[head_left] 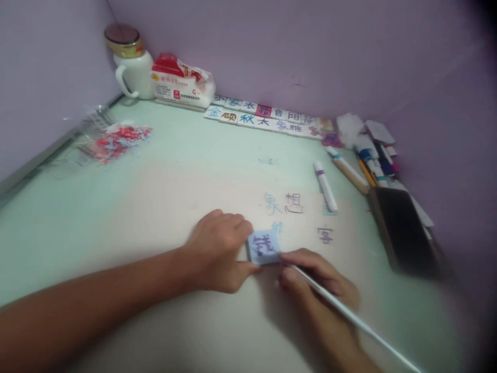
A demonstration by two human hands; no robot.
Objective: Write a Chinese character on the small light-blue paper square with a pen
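Two bare hands (223,251) w/ sq. blue tile (274,255), slim rod (351,317)

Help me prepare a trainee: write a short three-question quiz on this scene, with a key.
1. Multiple choice: what does the left hand grip while the right hand holds a slender white tool?
A) the dark phone
B) the blue block
C) a capped marker

2. True or false: the white mug stands beside the red-and-white tissue pack.

3. Fill the gap: from the person's view, the red and blue scraps lie toward the ____ side of the table.

Key: 1 B; 2 true; 3 left.
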